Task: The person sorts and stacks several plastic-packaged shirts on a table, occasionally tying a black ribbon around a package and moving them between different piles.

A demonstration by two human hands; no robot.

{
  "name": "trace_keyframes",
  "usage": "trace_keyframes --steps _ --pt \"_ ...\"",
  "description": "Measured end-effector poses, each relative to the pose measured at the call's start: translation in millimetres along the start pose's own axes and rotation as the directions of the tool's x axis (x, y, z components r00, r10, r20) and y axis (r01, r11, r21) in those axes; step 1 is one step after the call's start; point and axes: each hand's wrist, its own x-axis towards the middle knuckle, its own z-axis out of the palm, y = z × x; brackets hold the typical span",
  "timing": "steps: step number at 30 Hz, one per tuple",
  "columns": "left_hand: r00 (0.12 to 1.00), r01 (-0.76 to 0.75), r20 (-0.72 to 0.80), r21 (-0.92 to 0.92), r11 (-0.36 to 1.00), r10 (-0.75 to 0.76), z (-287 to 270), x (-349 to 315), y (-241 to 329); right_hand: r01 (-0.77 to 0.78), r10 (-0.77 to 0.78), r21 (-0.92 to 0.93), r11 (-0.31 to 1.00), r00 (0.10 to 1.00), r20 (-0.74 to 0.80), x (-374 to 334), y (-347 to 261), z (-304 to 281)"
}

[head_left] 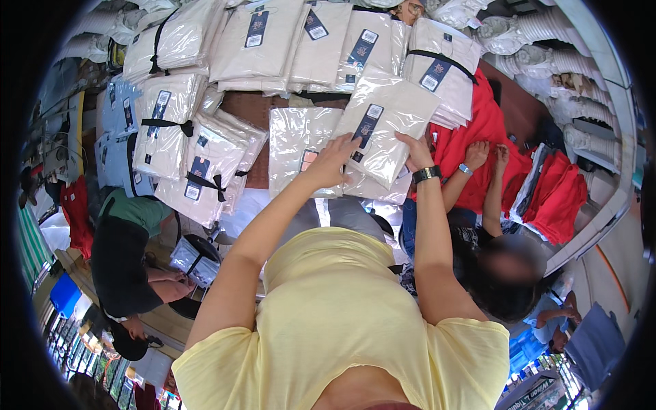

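A folded cream garment in a clear plastic bag [400,113], with a dark blue tag, lies tilted between my two hands over other bagged garments. My left hand [331,162] grips its lower left edge, fingers on top beside the tag. At the right edge my right hand [418,154] holds the same bag, thumb on top; its other fingers are partly hidden. To the left, under my left hand's fingers, lies another bagged cream garment [290,130] with a pinkish label. Part of a further bagged garment [376,190] shows beneath the held one.
Stacks of bagged cream garments [249,51] line the far side; bundles tied with black straps [160,140] stand left, near blue ones [119,106]. Red garments [471,160] lie right, where a co-worker's hands [478,158] work. Another person [123,253] bends at left.
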Motion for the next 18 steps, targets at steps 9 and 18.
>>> trace_keyframes --steps 9,18 --pt "0.727 0.303 -0.428 -0.501 0.811 -0.536 -68.3 -18.2 -63.8 0.003 -0.005 0.067 0.998 1.000 0.027 -28.9 -1.7 19.5" --pt "0.340 -0.041 -0.391 -0.915 0.402 -0.855 -118.9 17.5 -101.8 -0.070 0.071 -0.022 0.997 0.995 0.066 -40.3 7.9 31.3"
